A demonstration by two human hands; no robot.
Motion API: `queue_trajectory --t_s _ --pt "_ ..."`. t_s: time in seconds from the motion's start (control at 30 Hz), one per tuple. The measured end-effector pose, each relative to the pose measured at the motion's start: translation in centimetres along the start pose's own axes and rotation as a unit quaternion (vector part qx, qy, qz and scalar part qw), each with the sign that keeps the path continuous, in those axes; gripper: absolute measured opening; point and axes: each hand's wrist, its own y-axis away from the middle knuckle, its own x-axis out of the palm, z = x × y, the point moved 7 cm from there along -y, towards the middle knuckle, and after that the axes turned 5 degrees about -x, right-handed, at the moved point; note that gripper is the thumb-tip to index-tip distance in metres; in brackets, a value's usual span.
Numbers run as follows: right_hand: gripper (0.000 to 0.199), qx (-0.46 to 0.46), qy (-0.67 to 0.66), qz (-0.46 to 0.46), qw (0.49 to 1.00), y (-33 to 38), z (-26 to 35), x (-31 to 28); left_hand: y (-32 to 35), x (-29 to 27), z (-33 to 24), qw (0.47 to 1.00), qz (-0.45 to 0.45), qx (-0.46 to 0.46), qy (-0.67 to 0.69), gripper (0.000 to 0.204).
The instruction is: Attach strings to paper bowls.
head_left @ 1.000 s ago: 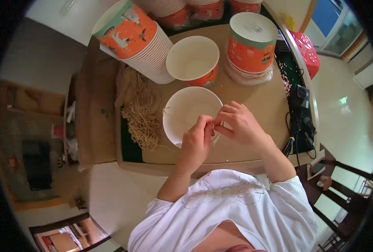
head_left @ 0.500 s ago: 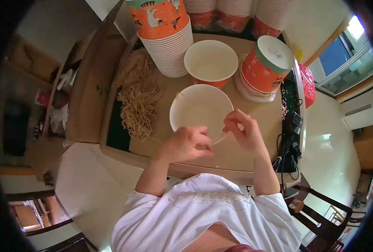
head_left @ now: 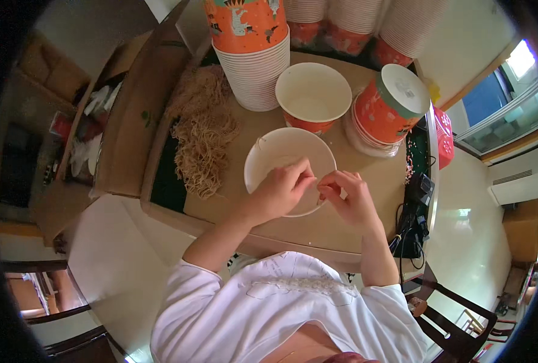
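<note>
A white paper bucket point(head_left: 269, 151) stands open in front of me, with a small bit of string at the left of its rim. My left hand point(head_left: 281, 190) reaches over it, thumb and fingers pinched together; what they hold is too small to tell. Close beside it, at the bucket's right rim, my right hand point(head_left: 347, 196) pinches a short end of thin beige cord point(head_left: 320, 199). A tangled heap of the same beige cord point(head_left: 202, 154) lies left of the bucket.
Behind stands another open orange paper bucket point(head_left: 314, 97). A tall stack of buckets point(head_left: 260, 75) rises at the back left. An upturned orange bucket point(head_left: 381, 112) is at the right, near black cables point(head_left: 407, 233). More wrapped stacks point(head_left: 347, 36) line the back.
My left hand has moved up and right, over the bucket and closer to my right hand, its fingers now pinched. The right hand stays by the right rim.
</note>
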Motion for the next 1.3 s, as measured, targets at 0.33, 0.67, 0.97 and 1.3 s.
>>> queue_trajectory --t_s 0.33,0.67,0.97,1.3 --pt "0.002 0.036 -0.038 -0.026 0.998 0.3 -0.7 -0.2 1.0 0.9 -0.3 0.991 0.092 0.037 0.086 0.008" --pt "0.001 0.066 -0.085 -0.034 0.994 0.2 -1.2 0.2 2.0 0.8 -1.9 0.963 0.030 0.173 -0.204 0.008" --pt "0.002 0.092 -0.123 -0.065 0.986 0.8 -1.8 1.3 1.5 1.4 -0.9 0.950 0.057 0.116 -0.283 0.009" --pt "0.016 -0.004 -0.103 -0.290 0.952 2.8 -0.1 2.0 1.3 0.6 1.9 0.981 -0.012 -0.073 0.181 0.006"
